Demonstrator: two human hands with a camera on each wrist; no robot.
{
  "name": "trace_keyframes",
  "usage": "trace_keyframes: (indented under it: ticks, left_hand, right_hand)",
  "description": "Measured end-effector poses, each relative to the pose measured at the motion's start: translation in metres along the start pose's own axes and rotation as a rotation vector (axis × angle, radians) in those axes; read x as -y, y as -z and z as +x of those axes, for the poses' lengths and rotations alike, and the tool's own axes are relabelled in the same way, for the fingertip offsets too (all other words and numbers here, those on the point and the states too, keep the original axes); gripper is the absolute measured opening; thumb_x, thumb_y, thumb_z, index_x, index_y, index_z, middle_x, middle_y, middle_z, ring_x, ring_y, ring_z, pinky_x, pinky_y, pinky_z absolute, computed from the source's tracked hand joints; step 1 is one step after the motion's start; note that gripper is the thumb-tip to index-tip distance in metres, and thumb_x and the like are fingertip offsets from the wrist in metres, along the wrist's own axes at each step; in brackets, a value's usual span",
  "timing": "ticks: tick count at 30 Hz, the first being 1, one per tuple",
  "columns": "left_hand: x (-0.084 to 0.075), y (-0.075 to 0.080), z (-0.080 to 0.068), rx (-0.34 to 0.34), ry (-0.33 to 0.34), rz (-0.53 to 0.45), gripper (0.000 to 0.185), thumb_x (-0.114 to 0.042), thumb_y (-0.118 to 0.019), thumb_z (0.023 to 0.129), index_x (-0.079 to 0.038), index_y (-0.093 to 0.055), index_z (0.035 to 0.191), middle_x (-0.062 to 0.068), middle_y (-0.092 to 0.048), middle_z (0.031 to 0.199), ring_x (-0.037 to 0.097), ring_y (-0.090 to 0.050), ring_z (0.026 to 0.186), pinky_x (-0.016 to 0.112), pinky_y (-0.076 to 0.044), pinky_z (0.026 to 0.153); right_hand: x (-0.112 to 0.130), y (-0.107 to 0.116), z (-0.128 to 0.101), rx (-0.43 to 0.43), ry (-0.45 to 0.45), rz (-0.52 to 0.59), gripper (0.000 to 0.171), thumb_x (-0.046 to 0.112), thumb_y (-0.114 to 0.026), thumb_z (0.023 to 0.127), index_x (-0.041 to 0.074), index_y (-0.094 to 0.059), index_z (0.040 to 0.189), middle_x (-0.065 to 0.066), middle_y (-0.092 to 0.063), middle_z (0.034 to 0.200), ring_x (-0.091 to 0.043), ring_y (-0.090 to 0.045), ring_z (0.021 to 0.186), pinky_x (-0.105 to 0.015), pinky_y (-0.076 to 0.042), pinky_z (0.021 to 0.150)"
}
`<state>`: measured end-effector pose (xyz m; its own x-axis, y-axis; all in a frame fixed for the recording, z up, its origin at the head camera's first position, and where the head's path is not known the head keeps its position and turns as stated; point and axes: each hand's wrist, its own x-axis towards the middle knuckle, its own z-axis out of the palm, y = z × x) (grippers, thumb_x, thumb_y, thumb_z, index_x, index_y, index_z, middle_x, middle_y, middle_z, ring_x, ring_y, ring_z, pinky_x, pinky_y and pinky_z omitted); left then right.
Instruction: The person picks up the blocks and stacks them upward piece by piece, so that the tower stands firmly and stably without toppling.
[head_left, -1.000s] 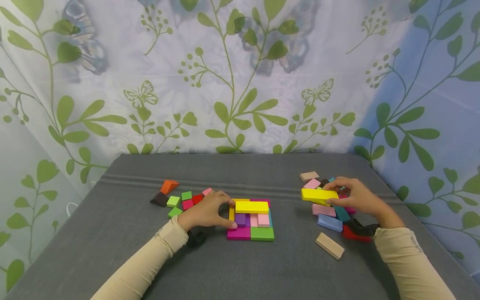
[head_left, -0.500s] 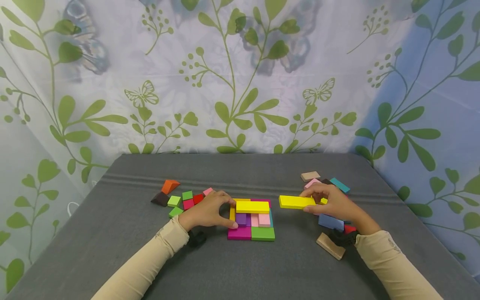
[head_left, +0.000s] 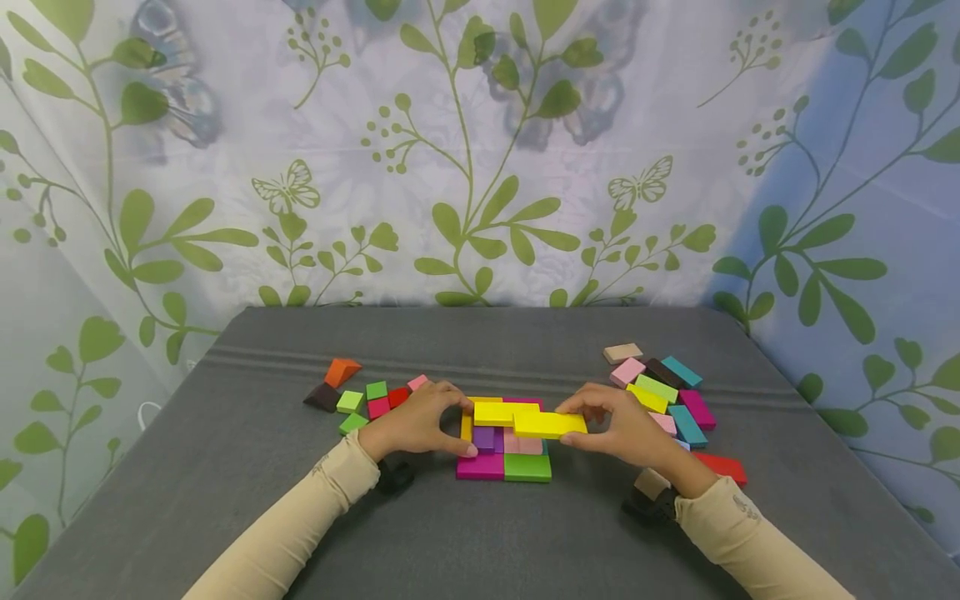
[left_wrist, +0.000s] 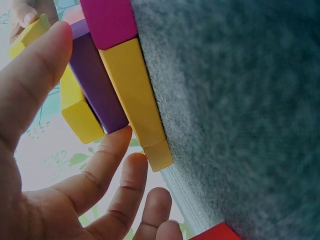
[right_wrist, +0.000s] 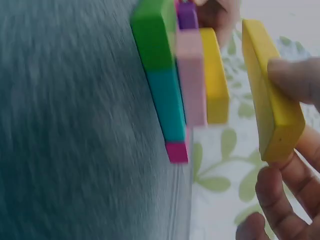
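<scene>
My left hand reaches around the left side of a low stack of coloured blocks. Its thumb and index finger pinch the two ends of a purple block in the second layer. One yellow block lies across the back of the top. In my right hand, thumb and fingers grip a second yellow block, raised above the stack's right side and apart from it. Beneath it are pink blocks. The bottom layer shows magenta, green, teal and orange-yellow blocks.
On the right lies a loose pile with a magenta block, a red block and several others. A plain wooden block is partly behind my right wrist. Small blocks and an orange wedge lie left on the grey table.
My right hand has carried the yellow block leftward from the right pile to above the stack. The left hand has stayed in place at the stack.
</scene>
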<state>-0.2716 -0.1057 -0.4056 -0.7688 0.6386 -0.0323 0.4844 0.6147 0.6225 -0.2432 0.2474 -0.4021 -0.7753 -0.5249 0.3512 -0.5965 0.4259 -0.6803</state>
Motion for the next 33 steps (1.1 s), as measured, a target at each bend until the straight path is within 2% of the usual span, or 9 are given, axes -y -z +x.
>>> trace_keyframes:
  ticks: [7, 16, 20, 26, 33]
  left_hand:
    - [-0.001, 0.000, 0.000, 0.008, -0.010, 0.011, 0.064, -0.036, -0.091, 0.088, 0.000, -0.069, 0.135, 0.019, -0.061, 0.142, 0.039, -0.049, 0.132, 0.056, -0.046, 0.111]
    - [0.000, 0.001, 0.000, 0.008, -0.031, 0.033, 0.067, -0.036, -0.092, 0.087, 0.002, -0.068, 0.136, 0.017, -0.063, 0.140, 0.038, -0.050, 0.131, 0.056, -0.044, 0.112]
    - [-0.001, 0.001, 0.000, 0.004, -0.036, 0.041, 0.069, -0.036, -0.093, 0.085, 0.002, -0.068, 0.136, 0.016, -0.063, 0.138, 0.036, -0.051, 0.130, 0.056, -0.044, 0.112]
    - [-0.001, 0.001, 0.000, 0.006, -0.026, 0.040, 0.072, -0.038, -0.093, 0.084, 0.002, -0.067, 0.137, 0.016, -0.063, 0.138, 0.035, -0.051, 0.129, 0.055, -0.045, 0.112]
    - [-0.001, 0.002, 0.000, 0.011, -0.019, 0.037, 0.073, -0.038, -0.093, 0.083, 0.002, -0.067, 0.138, 0.016, -0.063, 0.138, 0.036, -0.051, 0.129, 0.056, -0.045, 0.112]
  right_hand:
    - [0.016, -0.021, 0.003, -0.020, -0.015, -0.147, 0.031, 0.015, -0.095, 0.084, 0.012, -0.082, 0.112, 0.005, -0.074, 0.101, -0.011, -0.058, 0.083, -0.028, -0.053, 0.073]
    - [0.030, -0.037, 0.011, -0.028, -0.040, -0.267, 0.031, 0.021, -0.098, 0.082, 0.012, -0.083, 0.108, 0.001, -0.078, 0.105, -0.020, -0.063, 0.091, -0.034, -0.060, 0.078]
    - [0.034, -0.041, 0.014, -0.014, -0.017, -0.285, 0.031, 0.022, -0.097, 0.083, 0.010, -0.083, 0.108, 0.001, -0.076, 0.102, -0.016, -0.063, 0.087, -0.032, -0.059, 0.075]
    - [0.036, -0.044, 0.016, 0.005, -0.004, -0.289, 0.032, 0.019, -0.097, 0.083, 0.008, -0.082, 0.109, 0.005, -0.069, 0.094, -0.004, -0.053, 0.075, -0.023, -0.051, 0.064]
    - [0.033, -0.046, 0.017, -0.003, 0.024, -0.306, 0.033, 0.021, -0.098, 0.081, 0.008, -0.082, 0.106, 0.004, -0.067, 0.095, -0.004, -0.054, 0.075, -0.022, -0.051, 0.065]
